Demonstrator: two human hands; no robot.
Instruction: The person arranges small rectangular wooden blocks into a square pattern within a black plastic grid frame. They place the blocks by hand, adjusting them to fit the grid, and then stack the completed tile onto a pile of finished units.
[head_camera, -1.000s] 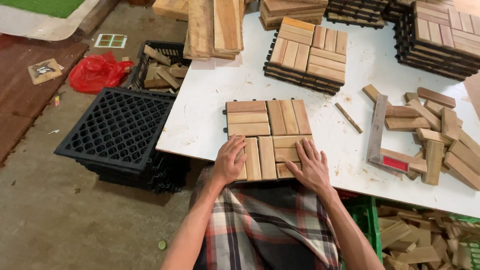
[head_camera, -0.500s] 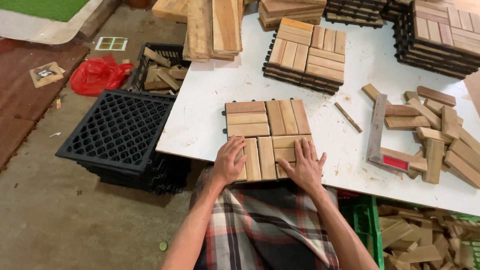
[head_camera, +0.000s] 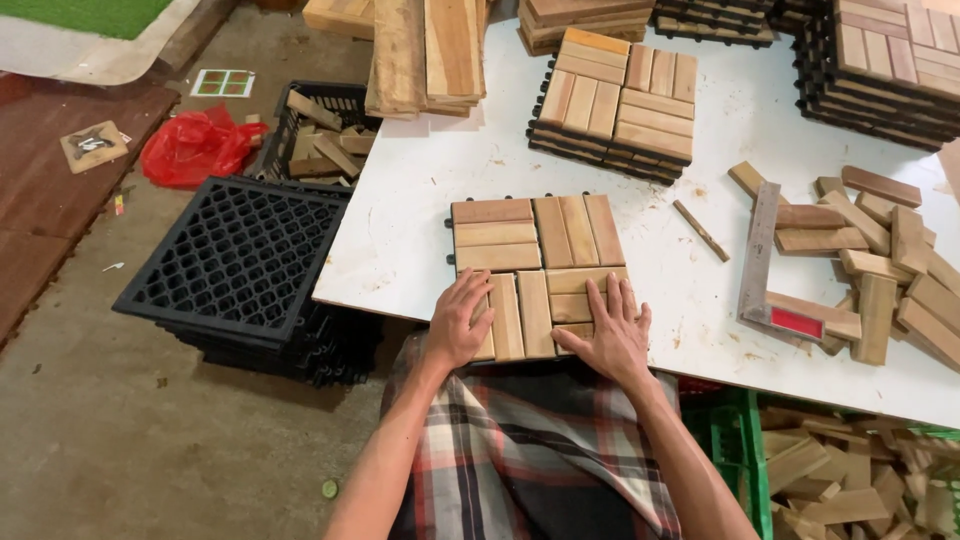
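Observation:
A square wooden deck tile (head_camera: 535, 262), made of slat groups on a black plastic base, lies at the near edge of the white table (head_camera: 420, 220). My left hand (head_camera: 459, 318) presses flat on its near left slats. On the near right slats rests my right hand (head_camera: 612, 335), fingers spread. Neither hand grips anything.
A stack of finished tiles (head_camera: 617, 100) sits behind, taller stacks (head_camera: 885, 55) at the far right. Loose wooden slats (head_camera: 880, 260) and a metal square (head_camera: 760, 262) lie to the right. Black plastic grids (head_camera: 240, 265) are stacked on the floor at left, a green crate (head_camera: 735, 440) under the table.
Both hands have shifted slightly on the tile's near slats; the tile stays in place.

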